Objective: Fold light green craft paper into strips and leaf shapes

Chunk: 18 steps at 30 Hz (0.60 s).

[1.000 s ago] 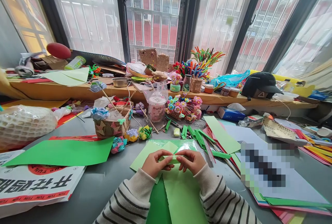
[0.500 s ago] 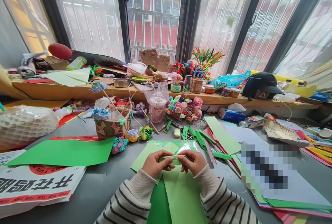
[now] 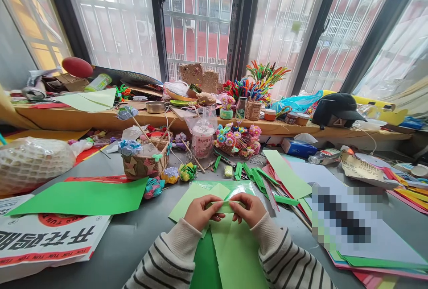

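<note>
My left hand [image 3: 203, 211] and my right hand [image 3: 246, 208] are close together over the middle of the table. Between their fingertips they pinch a small folded strip of light green paper [image 3: 228, 207], one hand at each end. Below and behind the hands lies a light green sheet [image 3: 237, 249] that reaches toward me, with a darker green sheet [image 3: 205, 262] partly under it. Another light green piece [image 3: 183, 204] lies beside my left hand, on a clear plastic sleeve [image 3: 245, 186].
Folded green strips [image 3: 257, 177] and a ruler lie beyond my right hand. Stacked coloured sheets [image 3: 377, 235] are at the right. A green sheet [image 3: 83, 195] covers a printed bag at the left. Behind stand a flower basket [image 3: 143, 164] and a plastic cup [image 3: 202, 139].
</note>
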Tool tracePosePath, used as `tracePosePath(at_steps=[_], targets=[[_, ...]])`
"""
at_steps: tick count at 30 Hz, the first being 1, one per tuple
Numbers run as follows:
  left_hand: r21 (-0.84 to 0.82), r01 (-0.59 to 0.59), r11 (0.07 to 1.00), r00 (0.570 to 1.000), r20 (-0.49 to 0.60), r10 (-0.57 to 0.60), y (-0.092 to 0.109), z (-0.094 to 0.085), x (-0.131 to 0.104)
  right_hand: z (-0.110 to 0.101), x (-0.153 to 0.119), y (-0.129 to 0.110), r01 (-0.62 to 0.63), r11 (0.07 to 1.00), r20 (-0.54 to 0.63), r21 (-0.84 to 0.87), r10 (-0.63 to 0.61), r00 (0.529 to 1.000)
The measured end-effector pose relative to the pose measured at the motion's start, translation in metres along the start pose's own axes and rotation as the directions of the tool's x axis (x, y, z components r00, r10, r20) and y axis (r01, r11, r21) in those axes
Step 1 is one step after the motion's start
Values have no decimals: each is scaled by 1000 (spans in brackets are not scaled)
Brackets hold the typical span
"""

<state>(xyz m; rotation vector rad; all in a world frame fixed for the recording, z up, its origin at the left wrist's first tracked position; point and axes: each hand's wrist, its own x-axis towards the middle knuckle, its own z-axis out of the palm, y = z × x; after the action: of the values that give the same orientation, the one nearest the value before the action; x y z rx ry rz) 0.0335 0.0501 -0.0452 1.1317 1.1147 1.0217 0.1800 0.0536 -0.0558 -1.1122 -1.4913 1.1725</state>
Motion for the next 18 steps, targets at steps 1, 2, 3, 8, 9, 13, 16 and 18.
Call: tracePosePath(at_steps=[1, 2, 3, 8, 9, 13, 16, 18], targets=[[-3, 0, 1000, 1000, 4, 0, 1, 0, -1, 0, 0, 0, -6, 1000, 4, 6, 6, 1000], [-6, 1, 1000, 1000, 9, -1, 3, -1, -1, 0, 0, 0, -13, 1000, 6, 14, 13, 1000], [-7, 0, 1000, 1000, 15, 0, 4, -1, -2, 0, 0, 0, -20, 1000, 6, 22, 20, 1000], [-6, -15, 1000, 1000, 7, 15, 2, -2, -1, -1, 0, -1, -38, 999, 4, 38, 38, 999], [-3, -20, 1000, 1000, -1, 20, 1, -2, -1, -1, 0, -1, -40, 998, 4, 37, 40, 999], [21, -34, 999, 999, -13, 34, -2, -1, 1, -2, 0, -2, -34, 999, 4, 37, 34, 999], [44, -32, 999, 999, -7, 32, -2, 0, 1, -2, 0, -2, -19, 999, 10, 33, 19, 1000], [61, -31, 998, 1000, 0, 31, -2, 0, 0, -2, 0, -1, -17, 999, 21, 33, 16, 1000]])
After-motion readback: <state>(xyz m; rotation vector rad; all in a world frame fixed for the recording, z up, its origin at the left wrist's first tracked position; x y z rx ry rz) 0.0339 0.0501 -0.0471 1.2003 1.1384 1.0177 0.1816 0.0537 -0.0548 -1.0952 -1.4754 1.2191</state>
